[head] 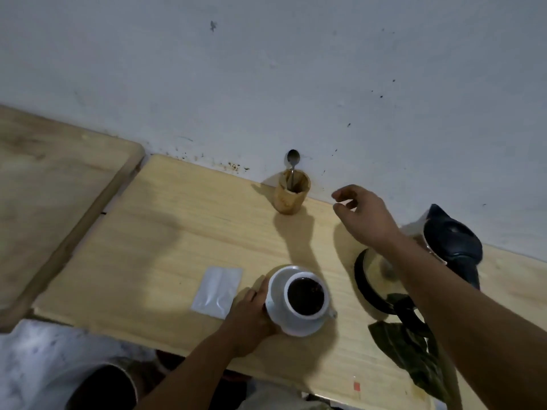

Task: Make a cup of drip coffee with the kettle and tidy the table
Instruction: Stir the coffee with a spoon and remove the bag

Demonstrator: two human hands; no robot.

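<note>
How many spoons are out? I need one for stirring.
1: a metal spoon standing in the wooden cup by the wall. Others may be hidden.

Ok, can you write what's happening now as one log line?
left hand: holding saucer | cup: full of coffee | right hand: open, reaching toward wooden cup with spoon | kettle: on table | sachet: lying flat

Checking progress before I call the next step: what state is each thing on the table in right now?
Cup: upright on its saucer, full of dark coffee.
Saucer: flat on the table, left hand holding its edge.
Sachet: lying flat, left of the saucer.
Wooden holder: upright by the wall, spoon standing in it.
Kettle: on the table at the right, lid shut.
Right hand: open, empty, near the holder.
</note>
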